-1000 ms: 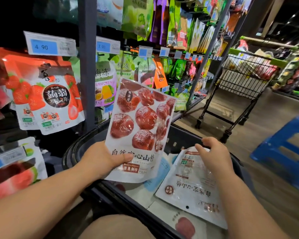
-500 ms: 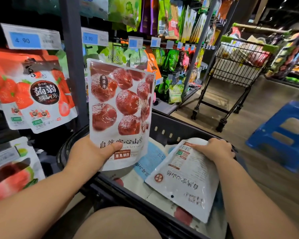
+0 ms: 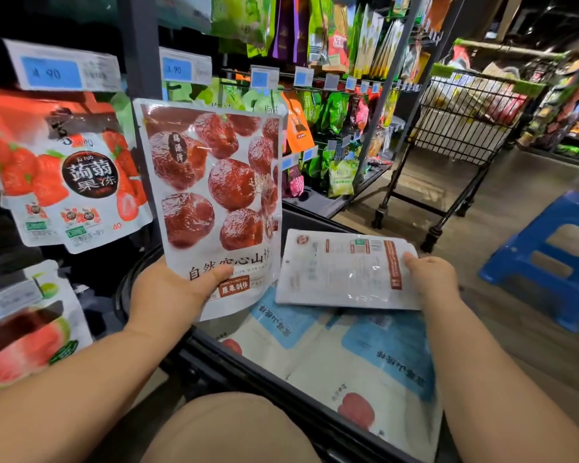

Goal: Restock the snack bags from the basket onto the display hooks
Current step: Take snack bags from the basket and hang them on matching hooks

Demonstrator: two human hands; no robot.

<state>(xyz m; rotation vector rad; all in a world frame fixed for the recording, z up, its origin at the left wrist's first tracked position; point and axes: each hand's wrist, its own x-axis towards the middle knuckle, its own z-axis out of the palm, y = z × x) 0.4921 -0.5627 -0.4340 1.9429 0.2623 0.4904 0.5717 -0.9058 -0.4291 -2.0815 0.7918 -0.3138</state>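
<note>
**While poised over the basket [image 3: 234, 365], both hands full**

While gripping the front-facing hawthorn bag [image 3: 214, 182] near its bottom edge with the left hand [image 3: 168, 292], thumb laid across the print and fingers hidden behind, holds it upright left of centre, above the basket's far left rim. Pinches the second hawthorn bag [image 3: 341, 272] by its right edge with the right hand [image 3: 432, 279], thumb on top and fingers curled underneath. Holds that one nearly flat, label side up, just right of the first bag; cannot tell whether the two touch. Carries it clear above the white-and-blue snack bags [image 3: 365, 372] lying in the black basket, their print upside down to the camera.

Faces, at far left, a strawberry jelly bag [image 3: 74, 182] hanging below a blue price tag [image 3: 61, 70] marked 4.90, with a watermelon-print bag [image 3: 24, 345] lower and nearer. Looks past a dark display post [image 3: 137, 45] to a second price tag [image 3: 184, 70] and rows of green, purple and orange pouches [image 3: 331, 108] running away to the right. Takes in a wire shopping cart [image 3: 465, 121] loaded with packages on the floor at far right, and a blue plastic stool [image 3: 555, 255] nearer, at the right edge. Shows a bent knee in tan fabric [image 3: 228, 429] at bottom centre, just near of the basket rim.
</note>
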